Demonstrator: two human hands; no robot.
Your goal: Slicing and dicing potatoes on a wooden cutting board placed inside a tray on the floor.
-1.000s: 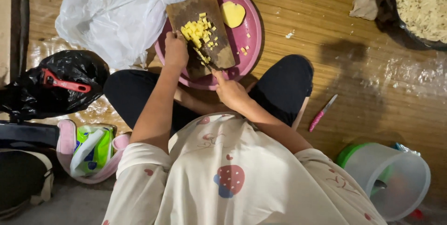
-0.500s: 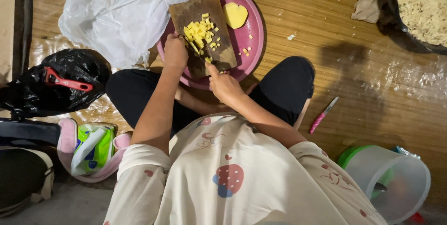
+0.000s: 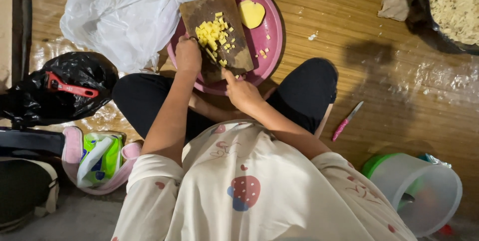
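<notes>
A dark wooden cutting board (image 3: 234, 19) lies across a round pink tray (image 3: 272, 26) on the wooden floor. Small yellow vegetable cubes (image 3: 212, 31) are piled on the board, and a yellow half piece (image 3: 251, 13) sits on the tray beside it. My left hand (image 3: 187, 54) is curled at the board's near left edge, its fingers pressing on the yellow pieces. My right hand (image 3: 240, 90) grips a knife (image 3: 212, 56), index finger stretched along it, with the blade angled toward my left fingers.
A white plastic bag (image 3: 122, 16) lies left of the tray and a black bag with a red peeler (image 3: 70, 87) sits further left. A pink-handled knife (image 3: 347, 120) lies on the floor at right. A clear bucket (image 3: 424, 196) stands at bottom right, a dark pan of noodles (image 3: 451, 1) top right.
My right hand has shifted slightly up and left with the knife along the board. My left hand has stayed at the pile of cubes.
</notes>
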